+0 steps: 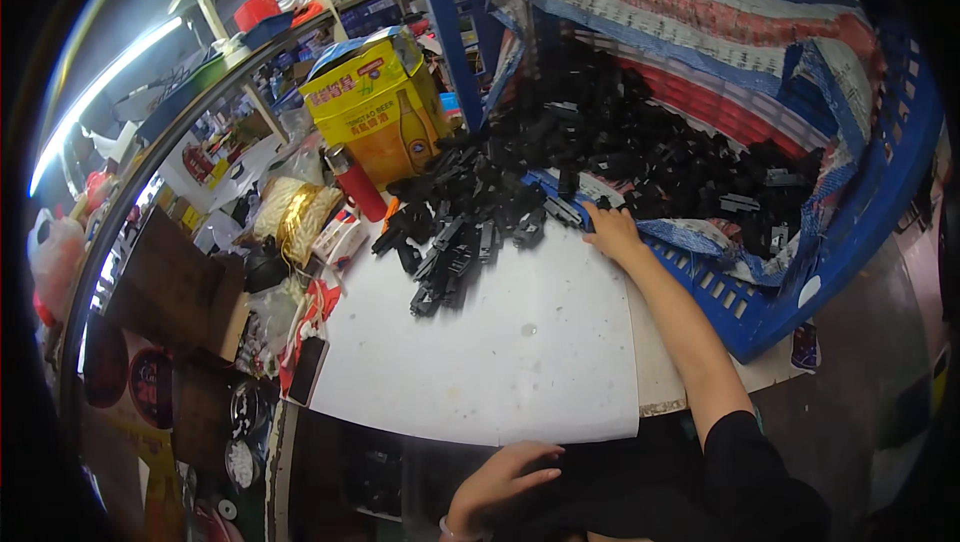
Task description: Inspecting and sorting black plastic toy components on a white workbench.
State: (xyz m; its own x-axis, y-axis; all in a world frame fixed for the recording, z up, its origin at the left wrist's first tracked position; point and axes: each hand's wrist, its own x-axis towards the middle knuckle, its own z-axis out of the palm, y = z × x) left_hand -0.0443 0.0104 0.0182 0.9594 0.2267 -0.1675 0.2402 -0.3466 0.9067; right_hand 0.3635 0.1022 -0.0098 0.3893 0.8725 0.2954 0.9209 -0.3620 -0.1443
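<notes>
My right hand (612,237) reaches forward over the table, its fingers curled on the near rim of a large blue plastic basket (715,292). The basket lies tipped toward me, lined with a striped red, white and blue woven sack (690,17). Small black plastic parts (650,127) fill it and spill out in a loose heap (450,232) on the white sheet (490,352). Some parts touch the rim beside my fingers. My left hand (510,482) is low at the table's front edge, fingers stretched out and apart, holding nothing.
Left of the heap stand a yellow beer carton (375,107) and a red flask (355,184). A roll of cream cord (295,212) lies beside them. A dark phone (307,370) rests at the sheet's left edge. Cluttered shelves (270,32) run along the left.
</notes>
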